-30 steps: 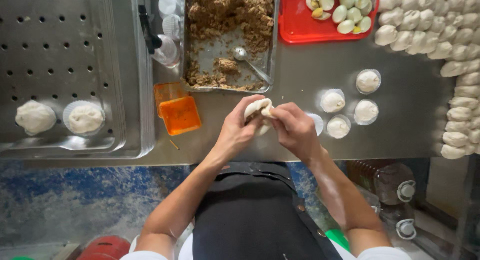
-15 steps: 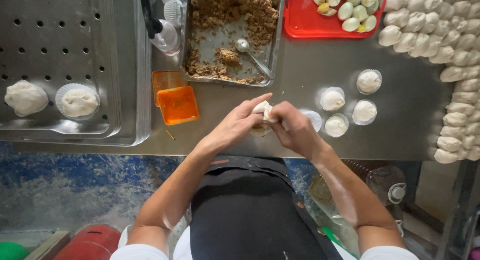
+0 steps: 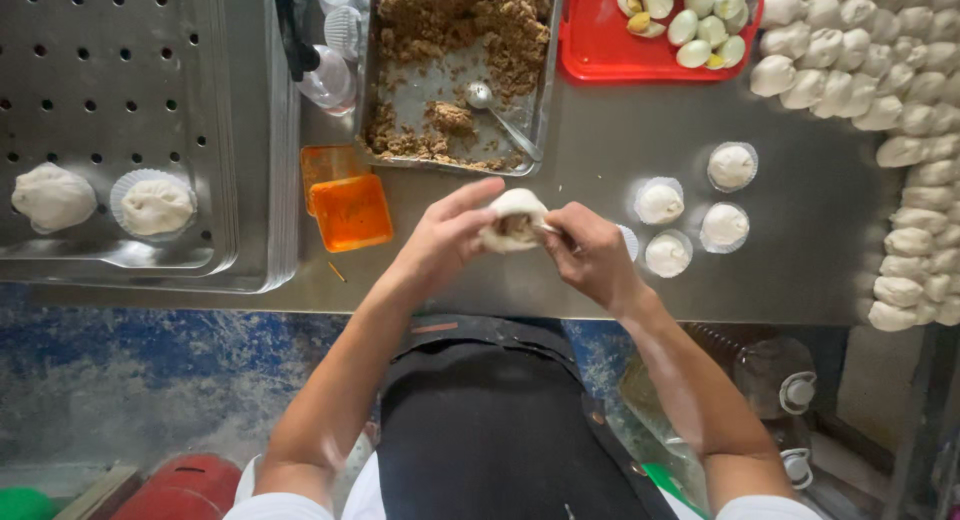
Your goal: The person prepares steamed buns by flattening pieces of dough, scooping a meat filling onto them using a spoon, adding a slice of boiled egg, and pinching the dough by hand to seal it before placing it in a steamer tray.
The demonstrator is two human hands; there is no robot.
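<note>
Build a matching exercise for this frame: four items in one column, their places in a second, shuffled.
Items:
1. open dough piece
2. spoon
3. halved eggs
4. two filled buns

Places:
A. red tray
B. perforated steel tray
C. between the left hand and right hand
D. pan of brown filling

Pairs: 1-C, 2-D, 3-A, 4-B

Both bare forearms are reaching forward from the body and angling inward, so the hands are meeting at the middle. The left hand (image 3: 450, 235) is lying palm up, its fingers curling loosely and its thumb stretching out along the top. The right hand (image 3: 590, 250) is turning knuckles up, with its fingers bunching together and pinching toward the left hand's fingertips. The two hands seem to be touching at the fingertips, though the view is too small to be sure.
</note>
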